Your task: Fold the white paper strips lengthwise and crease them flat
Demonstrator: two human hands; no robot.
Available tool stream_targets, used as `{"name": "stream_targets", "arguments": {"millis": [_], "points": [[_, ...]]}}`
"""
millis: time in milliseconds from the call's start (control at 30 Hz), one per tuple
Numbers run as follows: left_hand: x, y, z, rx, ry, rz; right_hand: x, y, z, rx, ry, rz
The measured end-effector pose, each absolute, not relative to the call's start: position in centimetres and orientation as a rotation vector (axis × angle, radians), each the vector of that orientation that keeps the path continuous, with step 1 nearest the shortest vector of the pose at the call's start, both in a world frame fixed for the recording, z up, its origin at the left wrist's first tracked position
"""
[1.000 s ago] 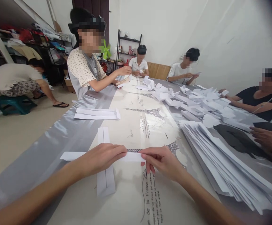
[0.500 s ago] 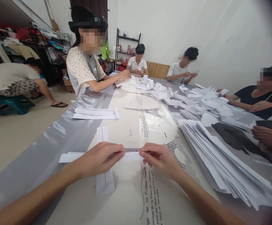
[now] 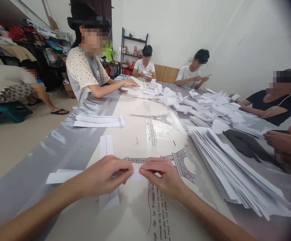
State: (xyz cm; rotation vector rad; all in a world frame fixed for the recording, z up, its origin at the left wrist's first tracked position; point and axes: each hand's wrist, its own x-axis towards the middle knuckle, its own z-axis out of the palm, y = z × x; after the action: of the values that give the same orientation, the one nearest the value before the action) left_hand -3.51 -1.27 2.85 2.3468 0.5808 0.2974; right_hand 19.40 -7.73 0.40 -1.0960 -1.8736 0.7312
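Observation:
Between my two hands, a small white paper strip (image 3: 136,176) is held just above the printed tablecloth (image 3: 125,221). My left hand (image 3: 105,175) pinches its left end between thumb and fingers. At the other end, my right hand (image 3: 164,175) pinches it the same way, close to the left. A long folded paper strip (image 3: 106,145) lies upright in view beneath my left hand, partly covered by it. Another white paper piece (image 3: 60,176) lies crosswise and runs behind my left wrist.
Folded papers (image 3: 97,121) lie farther off at the left. A thick stack of white sheets (image 3: 235,174) fills the right side, with a heap of folded papers (image 3: 210,105) beyond it. Several co-workers sit round the table; a co-worker's hand (image 3: 286,140) is near the right edge.
My hands have come closer together and slightly down, still pinching the paper strip. The view has shifted a little. The co-worker's hand at right has opened.

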Motion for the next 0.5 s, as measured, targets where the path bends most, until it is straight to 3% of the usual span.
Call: {"name": "stream_targets", "arguments": {"millis": [333,500], "points": [[-3.6,-1.7,2.6,2.642,0.466,0.335,18.9,-8.1,-0.4,-1.032,-2.021,0.794],[-4.8,0.1,3.7,2.505,0.487,0.188,20.4,-7.5,0.0,-1.044,-2.097,0.726]]}}
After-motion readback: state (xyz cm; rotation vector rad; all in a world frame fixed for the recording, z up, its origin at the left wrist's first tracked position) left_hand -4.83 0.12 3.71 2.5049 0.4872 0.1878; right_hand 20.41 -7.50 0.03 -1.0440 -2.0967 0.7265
